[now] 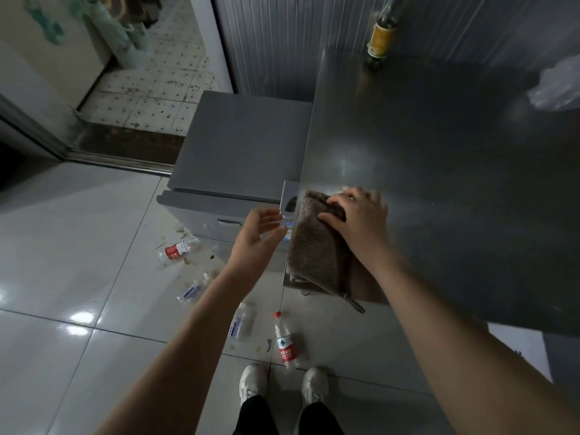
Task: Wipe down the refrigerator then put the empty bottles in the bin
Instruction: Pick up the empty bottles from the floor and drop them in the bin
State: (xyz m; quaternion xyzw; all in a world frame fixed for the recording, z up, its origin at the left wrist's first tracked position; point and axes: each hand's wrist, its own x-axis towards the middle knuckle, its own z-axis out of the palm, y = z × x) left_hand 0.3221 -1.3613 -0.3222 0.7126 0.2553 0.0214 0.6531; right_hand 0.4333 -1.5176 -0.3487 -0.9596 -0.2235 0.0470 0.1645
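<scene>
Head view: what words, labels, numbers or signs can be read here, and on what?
No text can be read.
Red-capped clear plastic bottle on the floor: white characters on red label, too blurred.
Crushed clear bottle with red-and-white label: blurred.
Two clear bottles with blue-and-white labels: too small.
Dark glass bottle with yellow label on the grey refrigerator: blurred.

no text legible: red label on floor bottle [286, 340], yellow label on glass bottle [381, 39], both too blurred to read
</scene>
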